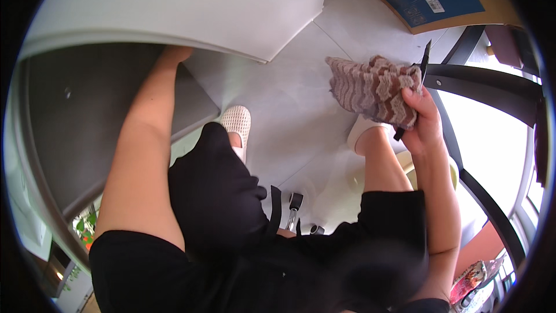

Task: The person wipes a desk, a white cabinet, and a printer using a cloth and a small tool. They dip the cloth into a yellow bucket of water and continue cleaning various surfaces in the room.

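Observation:
My right hand (420,117) grips a folded, wavy-striped brown and beige fabric piece (375,89), which looks soft and fuzzy. It is held above the tiled floor, beside my right leg. A thin black strip (426,58) sticks out past the fabric's edge near my fingers, and its dark end shows below. My left arm reaches up over a dark flat panel (87,117). Only the wrist and the back part of my left hand (179,53) show; its fingers are hidden under the edge of a white panel (186,4), so what they touch is out of sight.
A cardboard box (417,28) with a blue printed face stands on the floor at the upper right. Dark metal bars (486,89) of a frame run along the right side. Chair casters (296,201) show below me. A patterned cloth item (469,280) lies at the lower right.

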`<control>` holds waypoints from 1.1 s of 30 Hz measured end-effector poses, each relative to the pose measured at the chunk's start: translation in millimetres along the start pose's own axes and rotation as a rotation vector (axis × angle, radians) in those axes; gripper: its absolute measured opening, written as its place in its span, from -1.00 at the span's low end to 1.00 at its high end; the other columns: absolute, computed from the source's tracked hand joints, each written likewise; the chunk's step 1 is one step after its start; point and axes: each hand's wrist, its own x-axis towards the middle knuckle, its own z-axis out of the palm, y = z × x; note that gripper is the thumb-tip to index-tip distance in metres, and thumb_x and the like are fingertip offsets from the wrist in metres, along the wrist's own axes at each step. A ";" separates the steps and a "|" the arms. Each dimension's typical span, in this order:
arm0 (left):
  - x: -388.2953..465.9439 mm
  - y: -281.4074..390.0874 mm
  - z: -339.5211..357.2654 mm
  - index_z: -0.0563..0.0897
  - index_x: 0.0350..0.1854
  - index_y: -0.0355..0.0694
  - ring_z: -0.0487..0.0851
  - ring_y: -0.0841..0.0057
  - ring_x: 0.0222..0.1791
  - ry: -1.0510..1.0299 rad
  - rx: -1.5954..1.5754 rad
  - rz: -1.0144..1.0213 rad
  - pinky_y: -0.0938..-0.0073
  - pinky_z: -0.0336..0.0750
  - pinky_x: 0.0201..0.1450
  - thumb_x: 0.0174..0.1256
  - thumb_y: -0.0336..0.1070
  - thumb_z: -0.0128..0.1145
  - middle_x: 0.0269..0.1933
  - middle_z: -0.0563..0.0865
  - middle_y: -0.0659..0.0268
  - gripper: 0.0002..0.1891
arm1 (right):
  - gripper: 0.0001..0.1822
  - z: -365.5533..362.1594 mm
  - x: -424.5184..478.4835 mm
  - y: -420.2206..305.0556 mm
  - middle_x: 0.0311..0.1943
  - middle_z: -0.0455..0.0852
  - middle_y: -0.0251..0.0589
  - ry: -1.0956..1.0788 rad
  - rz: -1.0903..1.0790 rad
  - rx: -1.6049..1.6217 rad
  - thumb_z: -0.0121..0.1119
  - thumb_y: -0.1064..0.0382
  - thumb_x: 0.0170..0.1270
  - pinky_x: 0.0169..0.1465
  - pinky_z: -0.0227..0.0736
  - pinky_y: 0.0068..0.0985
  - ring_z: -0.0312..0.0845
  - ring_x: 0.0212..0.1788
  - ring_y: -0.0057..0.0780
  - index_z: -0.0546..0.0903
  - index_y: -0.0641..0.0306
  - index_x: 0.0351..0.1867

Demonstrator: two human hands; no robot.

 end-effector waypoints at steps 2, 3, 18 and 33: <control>7.8 -13.2 -5.3 0.41 0.15 -0.19 0.22 0.19 0.30 -0.161 0.054 -0.075 0.14 0.30 0.21 0.21 -0.17 -0.13 0.25 0.34 0.07 -0.55 | -0.59 -10.0 1.9 6.9 -0.07 0.55 -0.02 0.031 0.044 -0.011 0.07 0.41 0.10 0.11 0.39 -0.34 0.52 -0.03 -0.24 0.38 0.47 0.01; 22.4 -15.5 -5.8 0.40 0.16 -0.19 0.22 0.19 0.30 -0.272 0.107 -0.112 0.14 0.30 0.21 0.20 -0.17 -0.13 0.26 0.33 0.07 -0.54 | -0.59 -16.3 1.4 10.3 -0.06 0.55 -0.01 0.049 0.061 -0.003 0.07 0.41 0.09 0.12 0.38 -0.33 0.51 -0.02 -0.23 0.38 0.47 0.02; 34.0 5.1 -22.9 0.33 0.24 -0.07 0.25 0.12 0.28 -0.946 0.463 -0.191 0.12 0.35 0.17 0.09 -0.13 0.04 0.30 0.25 0.10 -0.42 | -0.66 35.4 45.7 53.6 -0.28 0.60 -0.31 -0.116 0.320 -0.289 0.14 0.33 0.07 -0.44 0.26 -0.74 0.49 -0.37 -0.70 0.46 0.32 -0.08; 49.1 18.5 9.0 0.39 0.22 0.08 0.10 0.07 0.33 -0.848 0.682 -0.239 0.04 -0.01 0.35 0.26 0.18 -0.28 0.19 0.46 0.32 -0.46 | -0.69 8.8 97.9 111.0 -0.21 0.64 -0.14 -0.358 0.220 0.171 0.14 0.31 0.07 -0.05 0.46 -0.45 0.58 -0.19 -0.38 0.52 0.39 -0.14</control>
